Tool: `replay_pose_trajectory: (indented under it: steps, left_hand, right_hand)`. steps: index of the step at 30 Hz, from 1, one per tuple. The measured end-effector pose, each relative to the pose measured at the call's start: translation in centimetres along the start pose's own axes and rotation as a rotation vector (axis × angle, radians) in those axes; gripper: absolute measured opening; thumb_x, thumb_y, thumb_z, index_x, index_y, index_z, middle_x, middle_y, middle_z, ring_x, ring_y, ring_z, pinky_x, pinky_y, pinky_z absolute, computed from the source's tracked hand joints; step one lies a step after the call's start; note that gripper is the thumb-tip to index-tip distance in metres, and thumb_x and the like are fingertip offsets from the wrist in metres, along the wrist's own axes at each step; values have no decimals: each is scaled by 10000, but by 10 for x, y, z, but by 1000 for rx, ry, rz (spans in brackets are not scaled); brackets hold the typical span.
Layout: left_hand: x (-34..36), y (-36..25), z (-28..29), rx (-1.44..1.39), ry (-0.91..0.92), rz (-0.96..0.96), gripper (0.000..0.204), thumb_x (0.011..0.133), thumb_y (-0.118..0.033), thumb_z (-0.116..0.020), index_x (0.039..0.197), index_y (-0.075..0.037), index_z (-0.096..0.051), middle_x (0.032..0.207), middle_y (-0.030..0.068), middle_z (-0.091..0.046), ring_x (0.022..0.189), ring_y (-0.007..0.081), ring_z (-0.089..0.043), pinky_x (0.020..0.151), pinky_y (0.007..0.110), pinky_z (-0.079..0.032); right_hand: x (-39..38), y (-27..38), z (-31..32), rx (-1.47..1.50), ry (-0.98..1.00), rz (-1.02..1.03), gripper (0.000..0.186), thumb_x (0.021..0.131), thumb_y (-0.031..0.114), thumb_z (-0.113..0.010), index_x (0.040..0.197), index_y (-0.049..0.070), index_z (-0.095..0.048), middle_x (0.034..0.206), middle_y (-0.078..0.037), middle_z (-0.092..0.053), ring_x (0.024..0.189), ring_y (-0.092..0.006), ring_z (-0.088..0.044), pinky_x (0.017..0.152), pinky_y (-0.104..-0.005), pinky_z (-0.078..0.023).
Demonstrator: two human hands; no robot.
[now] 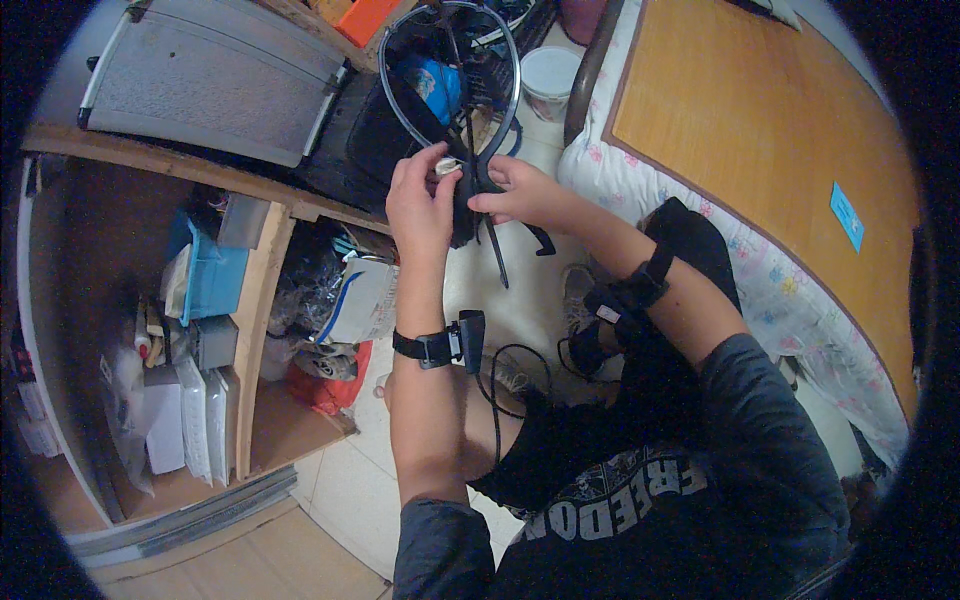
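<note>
My left hand (420, 200) pinches a small cream-coloured piece (447, 166) between thumb and fingers, at the lower part of a silver-and-black hoop (514, 80). My right hand (515, 192) curls its fingers at a dark upright part just below the hoop, beside the left hand; exactly what those fingers grip is unclear. A thin black rod (497, 262) hangs below both hands. Behind the hoop are a bright blue item (440, 85) and dark objects that I cannot make out. Both my wrists or forearms wear black straps with small devices.
An open wooden cabinet (280, 250) with blue bins and papers stands at left, a silver case (210, 75) on top. A bed with a wooden board (740, 120) lines the right. A white bucket (550, 80) stands at the back. Looped black cable (540, 360) hangs by my legs.
</note>
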State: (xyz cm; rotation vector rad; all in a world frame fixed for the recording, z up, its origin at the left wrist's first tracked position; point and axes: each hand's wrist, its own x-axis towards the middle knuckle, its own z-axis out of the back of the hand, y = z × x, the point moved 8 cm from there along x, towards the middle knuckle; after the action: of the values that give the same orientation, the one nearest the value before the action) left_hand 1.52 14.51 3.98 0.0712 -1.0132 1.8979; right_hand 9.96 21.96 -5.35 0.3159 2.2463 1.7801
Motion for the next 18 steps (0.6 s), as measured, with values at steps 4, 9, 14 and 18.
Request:
replay_pose_trajectory:
  steps: [4, 9, 14, 18]
  left_hand:
    - [-7, -15, -18, 234, 79, -232, 228, 751, -48, -686, 977, -46, -661, 874, 110, -614, 740, 241, -623, 673, 315, -497]
    - [-14, -21, -23, 199, 197, -250, 262, 756, -23, -651, 1017, -48, -656, 909, 132, -620, 789, 287, -625, 714, 353, -502]
    - [-17, -19, -20, 171, 165, -191, 212, 775, -39, -646, 987, -52, -646, 888, 130, -621, 786, 291, -625, 715, 361, -501]
    - [-14, -16, -23, 248, 109, -188, 152, 792, -86, -654, 940, -58, -638, 845, 121, -617, 760, 286, -624, 690, 367, -495]
  right_hand:
    - [2, -4, 12, 32, -116, 50, 412, 765, 168, -696, 1088, -5, -508, 938, -65, -613, 702, -115, -591, 567, -251, -490]
    - [1, -1, 19, -12, -154, -27, 405, 759, 188, -702, 1068, -2, -520, 882, -56, -614, 680, -113, -588, 562, -255, -491]
    - [0, 4, 16, 31, -181, 44, 426, 745, 202, -718, 1063, 0, -519, 860, -52, -608, 670, -113, -585, 569, -265, -488]
    - [6, -8, 20, -68, -181, 71, 421, 737, 179, -713, 1062, 8, -507, 845, -47, -598, 676, -122, -585, 569, -261, -480]
